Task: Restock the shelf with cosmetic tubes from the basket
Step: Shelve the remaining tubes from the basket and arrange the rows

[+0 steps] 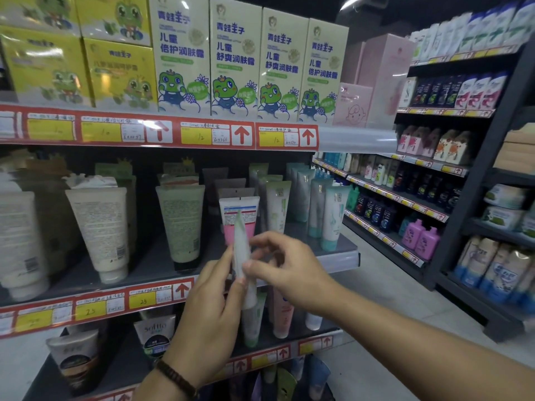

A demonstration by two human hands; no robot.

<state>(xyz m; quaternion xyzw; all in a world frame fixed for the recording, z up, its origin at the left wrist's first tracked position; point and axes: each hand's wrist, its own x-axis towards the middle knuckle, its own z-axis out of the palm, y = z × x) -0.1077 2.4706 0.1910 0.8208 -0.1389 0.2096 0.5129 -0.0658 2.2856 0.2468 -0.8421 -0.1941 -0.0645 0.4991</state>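
Head view: the left hand [214, 308] grips the lower part of a slim, pale-green plastic tube [241, 247] held upright, and the right hand [286, 270] pinches its middle between thumb and fingers. Just beyond both hands a pink-and-white tube [227, 216] stands on the grey metal shelf [150, 264].

Dim overhead light is cast; glare is seen on glossy yellow cardboard boxes [46, 65]; edges are blurred and bowed.

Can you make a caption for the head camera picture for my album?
Left hand and right hand hold a pale tube upright before a shelf of cosmetic tubes.
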